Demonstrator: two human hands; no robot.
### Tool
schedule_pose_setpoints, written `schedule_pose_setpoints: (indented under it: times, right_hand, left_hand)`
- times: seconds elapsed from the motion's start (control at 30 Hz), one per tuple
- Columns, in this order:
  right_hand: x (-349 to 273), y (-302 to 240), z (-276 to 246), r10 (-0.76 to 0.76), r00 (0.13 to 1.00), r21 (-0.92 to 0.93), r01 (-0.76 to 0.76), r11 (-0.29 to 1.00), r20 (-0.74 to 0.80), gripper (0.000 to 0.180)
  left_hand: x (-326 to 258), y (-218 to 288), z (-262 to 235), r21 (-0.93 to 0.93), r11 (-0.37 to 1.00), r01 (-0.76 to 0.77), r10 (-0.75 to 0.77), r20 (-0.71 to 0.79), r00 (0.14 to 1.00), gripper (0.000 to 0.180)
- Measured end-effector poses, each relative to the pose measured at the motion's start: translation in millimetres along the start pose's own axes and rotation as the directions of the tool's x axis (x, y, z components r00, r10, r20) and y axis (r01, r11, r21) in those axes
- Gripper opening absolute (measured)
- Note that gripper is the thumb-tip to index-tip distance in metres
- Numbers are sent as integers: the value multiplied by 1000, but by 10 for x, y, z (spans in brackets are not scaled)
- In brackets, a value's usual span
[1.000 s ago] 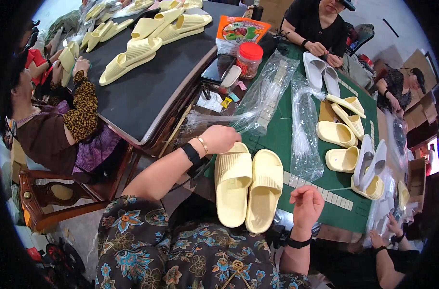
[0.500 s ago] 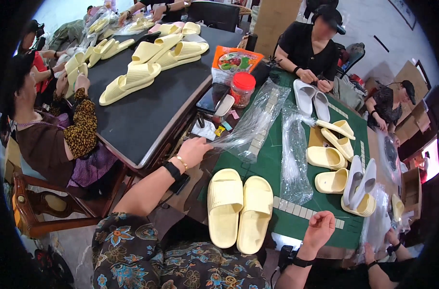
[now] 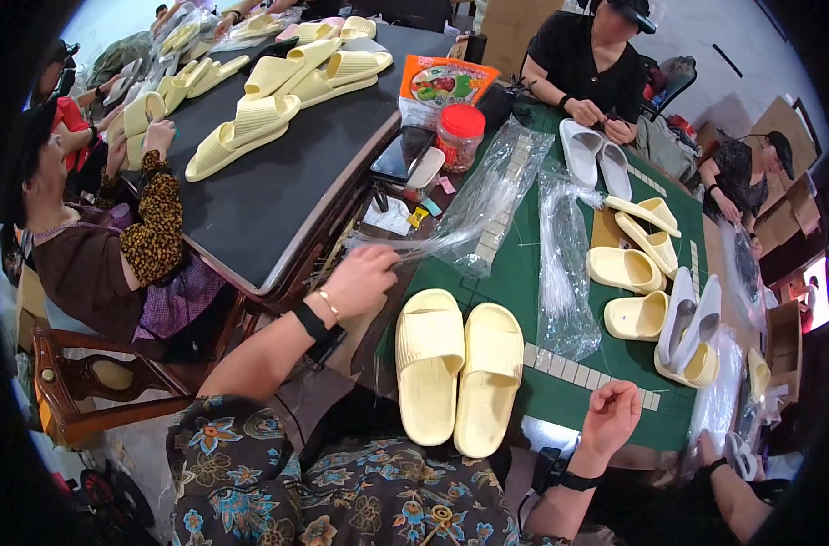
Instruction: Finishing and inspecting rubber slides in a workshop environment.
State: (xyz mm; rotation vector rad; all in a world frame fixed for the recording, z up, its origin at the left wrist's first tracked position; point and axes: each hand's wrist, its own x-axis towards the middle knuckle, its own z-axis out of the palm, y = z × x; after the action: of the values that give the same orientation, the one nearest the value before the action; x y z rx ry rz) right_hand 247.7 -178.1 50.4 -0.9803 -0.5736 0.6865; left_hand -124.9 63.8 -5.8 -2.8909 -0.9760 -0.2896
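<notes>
The left hand [image 3: 364,278] has moved up and left off the slippers [image 3: 458,375] since a second ago and now pinches the near end of a clear bag [image 3: 487,205], which stretches away over the green mat [image 3: 524,300] toward a red-lidded jar [image 3: 459,136]. The right hand [image 3: 610,417] has dropped to the mat's near edge, fingers loosely curled, holding nothing. The pale yellow pair lies side by side between the hands, soles down.

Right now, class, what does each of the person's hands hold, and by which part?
The left hand pinches a clear plastic bag by its near end. The right hand holds nothing, loosely curled.
</notes>
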Motion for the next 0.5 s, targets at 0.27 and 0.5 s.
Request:
schedule_pose_setpoints:
  times: [0.27,0.5]
  right_hand:
    - [-120,-20,194,74,974,5,-77,997,215,24]
    - [-153,35,219,93,964,-22,-90,996,250,30]
  left_hand:
    - [-131,62,-46,-255,945,207,-267,-226,937,27]
    - [-152,211,40,-197,833,518,-504,117,856,16]
